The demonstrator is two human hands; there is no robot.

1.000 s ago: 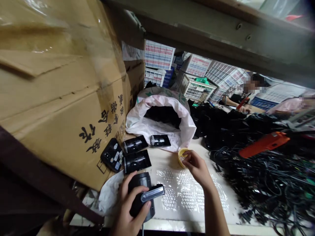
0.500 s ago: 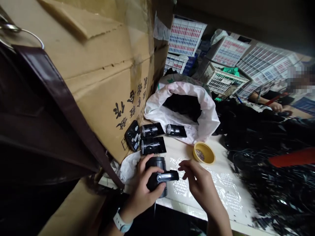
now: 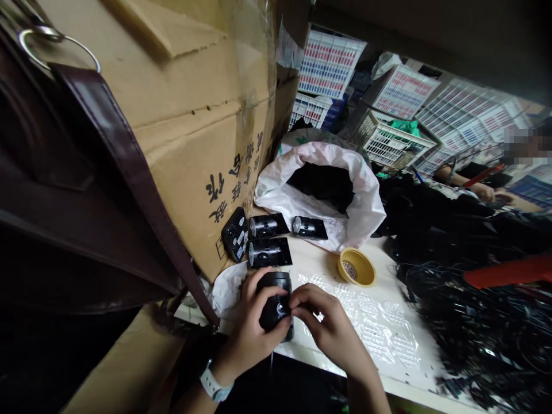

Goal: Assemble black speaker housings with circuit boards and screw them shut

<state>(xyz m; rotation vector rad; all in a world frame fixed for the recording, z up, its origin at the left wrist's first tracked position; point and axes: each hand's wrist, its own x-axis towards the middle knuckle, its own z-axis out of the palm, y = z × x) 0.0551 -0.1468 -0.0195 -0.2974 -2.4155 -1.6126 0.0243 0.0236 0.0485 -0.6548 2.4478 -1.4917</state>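
My left hand [image 3: 255,322] is wrapped round a black cylindrical housing [image 3: 276,282] at the table's front edge. A light-coloured watch [image 3: 214,384] is on that wrist. My right hand [image 3: 321,316] has its thumb and index finger pinched together against the housing's right side, beside a small shiny spot. Whatever lies between those fingertips is hidden. Just beyond the housing lie three black parts with shiny round ends: a front one [image 3: 270,253], a rear left one [image 3: 268,225] and a rear right one [image 3: 309,227].
A yellow bowl [image 3: 366,270] with small metal pieces stands past clear patterned discs [image 3: 379,339] on the white table [image 3: 345,359]. Behind is an open white sack [image 3: 276,184]; a large carton [image 3: 185,155] walls the left. Black cables [image 3: 487,345] heap right, near a co-worker's hand [image 3: 483,190].
My right hand has moved left and closed onto the housing's side. The shiny-edged black arm that stuck out from the housing no longer shows. My left hand keeps its hold.
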